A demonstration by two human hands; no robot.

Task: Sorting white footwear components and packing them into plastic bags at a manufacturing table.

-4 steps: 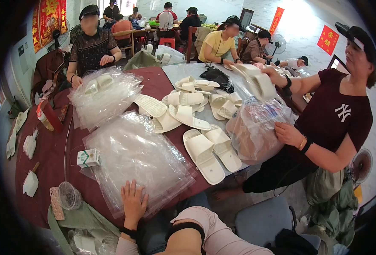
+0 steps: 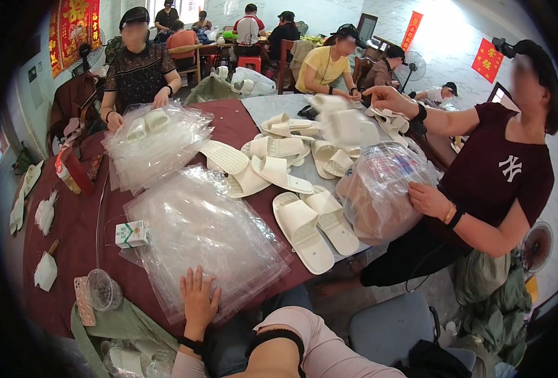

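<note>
My left hand (image 2: 200, 299) lies flat with its fingers spread on the near edge of a stack of clear plastic bags (image 2: 197, 220). A small white-and-green box (image 2: 132, 234) rests on the stack's left edge. At the lower edge, my right arm is bent back toward me. Only part of my right hand (image 2: 274, 364) shows past a black wristband; its fingers are out of sight. A pair of cream slippers (image 2: 304, 230) lies right of the bags, and more slippers (image 2: 272, 148) are heaped beyond them.
At right, a person in a dark red shirt stands beside a full clear bag (image 2: 386, 189). Across the table, another person handles bagged slippers (image 2: 149, 123). A plastic cup (image 2: 103, 290) and a phone case (image 2: 83, 302) lie at left. A grey chair (image 2: 389, 327) stands at lower right.
The standing person's raised hand has come off a pair of slippers, which now show blurred, farther left over the heap. My own hands have stayed in place.
</note>
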